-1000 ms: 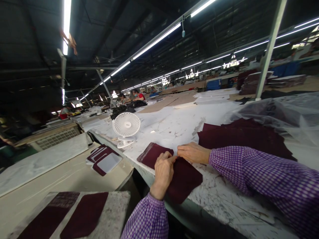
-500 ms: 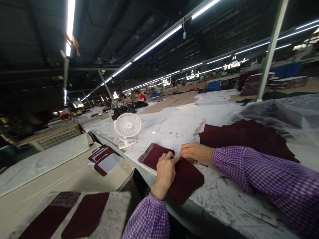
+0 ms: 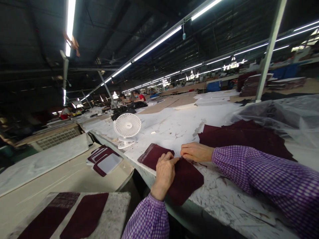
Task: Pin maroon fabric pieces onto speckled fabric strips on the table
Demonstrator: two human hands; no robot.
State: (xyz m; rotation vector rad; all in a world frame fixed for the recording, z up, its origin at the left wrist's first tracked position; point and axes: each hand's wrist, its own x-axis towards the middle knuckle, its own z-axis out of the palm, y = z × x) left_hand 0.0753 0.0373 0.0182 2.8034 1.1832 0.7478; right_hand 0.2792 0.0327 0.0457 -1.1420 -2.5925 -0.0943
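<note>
A dark maroon fabric piece [image 3: 185, 179] lies on the white worktable [image 3: 224, 199] near its front edge. My left hand [image 3: 164, 172] rests on the piece with fingers curled, pinching its far edge. My right hand [image 3: 196, 152] meets it at the same edge, fingers pressed together on the fabric. Another maroon piece [image 3: 152, 154] lies just left of my hands, partly under the first one. Both my sleeves are purple checked.
A big pile of maroon pieces [image 3: 244, 137] lies at right beside clear plastic sheeting [image 3: 281, 114]. A small white fan [image 3: 127, 127] stands behind. A lower table holds stacked maroon-and-white pieces [image 3: 104, 161] and a board with maroon pieces [image 3: 84, 215]. Other people work far back.
My hands have barely moved; both stay at the far edge of the maroon piece. The view shifted slightly.
</note>
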